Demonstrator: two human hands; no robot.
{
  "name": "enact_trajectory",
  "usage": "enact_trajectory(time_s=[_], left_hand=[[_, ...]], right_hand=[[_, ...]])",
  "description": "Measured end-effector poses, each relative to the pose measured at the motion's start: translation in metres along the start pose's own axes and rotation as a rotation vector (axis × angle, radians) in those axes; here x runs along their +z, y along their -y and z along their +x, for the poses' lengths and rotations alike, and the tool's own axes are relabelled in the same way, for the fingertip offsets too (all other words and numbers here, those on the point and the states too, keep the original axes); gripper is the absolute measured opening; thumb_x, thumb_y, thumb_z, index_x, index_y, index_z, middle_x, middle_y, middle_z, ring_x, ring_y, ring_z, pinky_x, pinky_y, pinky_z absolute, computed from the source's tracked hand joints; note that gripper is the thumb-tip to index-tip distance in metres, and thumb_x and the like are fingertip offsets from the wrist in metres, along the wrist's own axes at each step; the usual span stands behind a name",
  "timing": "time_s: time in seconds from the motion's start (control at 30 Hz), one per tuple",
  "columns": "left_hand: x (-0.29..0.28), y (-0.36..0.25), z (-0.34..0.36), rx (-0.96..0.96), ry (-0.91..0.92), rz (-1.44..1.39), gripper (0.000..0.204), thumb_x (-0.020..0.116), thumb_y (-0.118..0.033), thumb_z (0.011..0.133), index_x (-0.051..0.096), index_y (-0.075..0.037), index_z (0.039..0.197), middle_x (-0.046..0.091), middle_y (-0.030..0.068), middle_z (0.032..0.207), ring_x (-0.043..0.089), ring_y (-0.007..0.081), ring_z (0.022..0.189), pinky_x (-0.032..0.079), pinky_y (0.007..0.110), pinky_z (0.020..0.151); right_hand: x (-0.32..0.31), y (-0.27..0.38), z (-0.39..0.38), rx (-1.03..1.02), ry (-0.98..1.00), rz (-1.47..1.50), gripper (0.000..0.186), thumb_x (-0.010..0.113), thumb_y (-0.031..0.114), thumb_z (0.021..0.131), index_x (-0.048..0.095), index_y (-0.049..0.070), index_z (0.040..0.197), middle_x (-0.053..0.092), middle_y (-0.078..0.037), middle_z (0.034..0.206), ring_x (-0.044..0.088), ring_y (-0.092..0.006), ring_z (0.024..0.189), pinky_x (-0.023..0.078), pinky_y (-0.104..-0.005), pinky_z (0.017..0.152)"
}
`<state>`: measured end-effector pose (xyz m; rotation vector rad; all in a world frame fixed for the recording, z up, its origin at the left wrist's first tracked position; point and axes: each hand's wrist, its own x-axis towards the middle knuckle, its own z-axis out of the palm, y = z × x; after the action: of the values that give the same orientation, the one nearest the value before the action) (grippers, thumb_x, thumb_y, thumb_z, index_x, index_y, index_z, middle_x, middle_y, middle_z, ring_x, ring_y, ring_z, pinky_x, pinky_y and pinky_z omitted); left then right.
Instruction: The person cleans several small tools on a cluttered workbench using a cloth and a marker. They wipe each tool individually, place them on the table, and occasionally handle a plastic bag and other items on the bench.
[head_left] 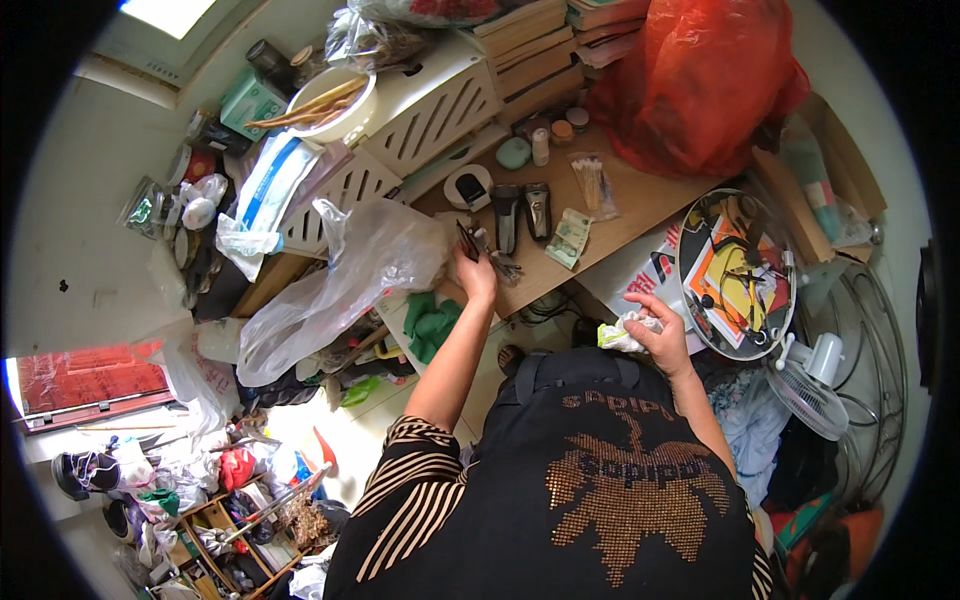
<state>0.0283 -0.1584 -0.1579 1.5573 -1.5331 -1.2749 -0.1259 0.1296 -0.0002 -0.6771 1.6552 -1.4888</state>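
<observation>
At the left end of the wooden desktop, my left hand (475, 276) is closed around a slim dark object (467, 240) whose kind I cannot make out. Small metal items beside its fingers are partly hidden. My right hand (662, 338), in front of the desk's edge, grips a crumpled white cloth or tissue (622, 334) with a yellow-green edge. Two electric shavers (521, 216) lie side by side on the desk, right of my left hand. A greenish banknote (569, 238) and a clear bag of cotton swabs (594, 186) lie farther right.
A large translucent plastic bag (345, 285) hangs left of my left hand. At the back right sits a bulging red bag (700, 90). A round-rimmed piece (685, 290) showing papers and cords stands near my right hand, with a white fan (808, 385) beyond it.
</observation>
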Motion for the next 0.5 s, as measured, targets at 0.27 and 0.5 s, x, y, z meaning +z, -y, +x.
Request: enact_trajectory(time_s=[0.27,0.5], left_hand=[[0.007,-0.015,0.006,0.179,-0.093,0.122,0.046,0.058,-0.001,0.083,0.045,-0.001,0.126,0.055,0.0211,0.122,0.054,0.0353,0.113,0.042,0.040,0.095],[-0.001,-0.013,-0.005,0.201,-0.176,0.282,0.054,0.062,-0.005,0.081,0.043,0.001,0.131,0.046,0.0262,0.130,0.044,0.0411,0.119,0.035,0.042,0.101]], right_hand=[[-0.011,-0.006,-0.004,-0.042,-0.058,-0.068,0.035,0.072,0.010,0.079,0.064,0.004,0.112,0.048,0.007,0.075,0.044,-0.0023,0.066,0.035,-0.0167,0.060],[-0.015,-0.011,-0.002,0.009,-0.062,-0.011,0.033,0.072,0.012,0.080,0.064,0.004,0.111,0.048,0.006,0.077,0.044,-0.0026,0.069,0.036,-0.0165,0.062]])
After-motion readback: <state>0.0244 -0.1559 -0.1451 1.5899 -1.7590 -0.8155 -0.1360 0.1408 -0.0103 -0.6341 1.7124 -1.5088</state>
